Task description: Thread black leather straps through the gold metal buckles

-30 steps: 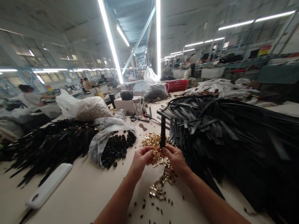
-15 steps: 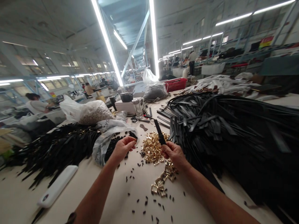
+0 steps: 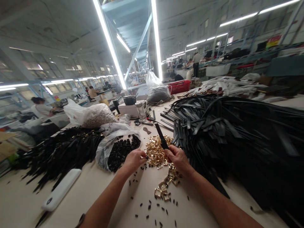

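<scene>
Centrally, a pale tabletop (image 3: 123, 202) bears an open plastic bag (image 3: 102, 155) at left, with small black loops (image 3: 123, 152) in its mouth. Farther back on the left, a translucent bag (image 3: 73, 110) holds many tiny beige pieces (image 3: 101, 116). At far centre, a grey-filled bag (image 3: 152, 79) stands beside a red basket (image 3: 179, 87). The right hand (image 3: 177, 158) grips a black strap (image 3: 160, 134) by its near end, above the gold buckles (image 3: 155, 148). The left hand's (image 3: 134, 160) fingertips draw together at the pile's left edge; whether they pinch anything, I cannot tell. "SA" reads on the open bag; a far-right sign (image 3: 273, 41) is too blurred.
</scene>
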### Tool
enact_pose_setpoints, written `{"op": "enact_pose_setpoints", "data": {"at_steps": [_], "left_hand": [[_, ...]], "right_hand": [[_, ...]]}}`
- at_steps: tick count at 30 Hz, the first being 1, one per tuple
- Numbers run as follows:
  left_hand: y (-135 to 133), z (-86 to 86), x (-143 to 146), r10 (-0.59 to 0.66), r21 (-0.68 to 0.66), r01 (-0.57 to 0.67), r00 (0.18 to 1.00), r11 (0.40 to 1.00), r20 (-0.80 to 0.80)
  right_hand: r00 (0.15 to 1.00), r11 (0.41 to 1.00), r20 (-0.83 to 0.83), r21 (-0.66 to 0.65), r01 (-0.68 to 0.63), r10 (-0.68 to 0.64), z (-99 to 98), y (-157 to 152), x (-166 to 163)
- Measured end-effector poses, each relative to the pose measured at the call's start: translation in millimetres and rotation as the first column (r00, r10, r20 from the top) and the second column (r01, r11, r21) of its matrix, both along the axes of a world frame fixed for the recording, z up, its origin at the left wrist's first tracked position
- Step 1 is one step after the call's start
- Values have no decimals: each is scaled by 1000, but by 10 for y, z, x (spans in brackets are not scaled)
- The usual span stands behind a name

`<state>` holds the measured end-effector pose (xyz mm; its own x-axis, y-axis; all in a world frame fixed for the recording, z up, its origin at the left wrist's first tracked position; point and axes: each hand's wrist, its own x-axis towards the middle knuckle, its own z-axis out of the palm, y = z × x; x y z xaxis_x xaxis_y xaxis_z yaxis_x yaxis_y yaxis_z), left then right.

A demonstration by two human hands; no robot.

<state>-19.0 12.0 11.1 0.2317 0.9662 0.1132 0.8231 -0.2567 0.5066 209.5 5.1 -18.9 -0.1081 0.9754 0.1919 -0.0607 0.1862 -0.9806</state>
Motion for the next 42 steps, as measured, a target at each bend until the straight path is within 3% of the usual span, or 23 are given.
{"op": "enact_pose_setpoints", "data": {"at_steps": [8, 10, 12, 14, 16, 19, 22, 27, 30, 42], "left_hand": [[81, -62, 12, 46, -16, -45, 994, 999, 99], [43, -57, 57, 61, -56, -49, 971, 997, 230], [-19, -67, 159, 112, -164, -29, 843, 986, 525], [-84, -95, 293, 220, -287, 31, 565, 958, 795], [-132, -131, 421, 308, -354, 88, 333, 931, 891], [-161, -172, 540, 351, -376, 134, 175, 917, 920], [-166, -176, 570, 357, -372, 144, 121, 917, 926], [-179, -151, 571, 316, -331, 125, 125, 935, 940], [-184, -151, 567, 280, -298, 88, 171, 950, 945], [-228, -114, 463, -19, -32, 64, 669, 997, 743]], "right_hand": [[998, 1000, 63, 15, 18, -19, -18, -18, -16], [998, 1000, 60, -1, -4, 4, -2, -39, -27], [998, 999, 46, -20, -36, 37, 25, -71, -43], [997, 997, 28, -34, -70, 71, 50, -106, -63], [995, 995, 29, -38, -96, 97, 58, -133, -84], [991, 992, 62, -41, -117, 120, 36, -145, -106], [987, 990, 90, -45, -133, 136, -2, -133, -115], [985, 988, 91, -59, -141, 146, -33, -105, -115], [977, 982, 102, -53, -181, 186, -28, -100, -111], [919, 965, 295, -64, -254, 261, -39, -96, -38]]}}
